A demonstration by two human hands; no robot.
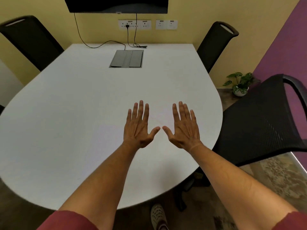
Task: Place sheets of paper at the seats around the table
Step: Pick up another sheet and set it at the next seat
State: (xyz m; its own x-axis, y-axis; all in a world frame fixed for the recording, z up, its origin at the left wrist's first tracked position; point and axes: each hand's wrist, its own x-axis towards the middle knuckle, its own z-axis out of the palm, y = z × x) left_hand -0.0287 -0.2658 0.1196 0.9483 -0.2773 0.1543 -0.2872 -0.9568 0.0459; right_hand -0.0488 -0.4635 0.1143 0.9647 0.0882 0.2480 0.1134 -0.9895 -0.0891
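A white table [69,123] with a rounded near end fills the middle of the head view. My left hand [139,127] and my right hand [182,128] hover flat over its right half, palms down, fingers spread, thumbs almost touching. Both hold nothing. No sheet of paper shows anywhere in view. Black chairs stand around the table: one at the far left [31,40], one at the far right [216,45], and a mesh one [259,120] close by on the right.
A grey cable box lid [127,58] is set into the table's far end, with black cables [103,44] running to wall sockets [134,24]. A dark screen [116,4] hangs above. A small potted plant [240,85] sits on the floor at right.
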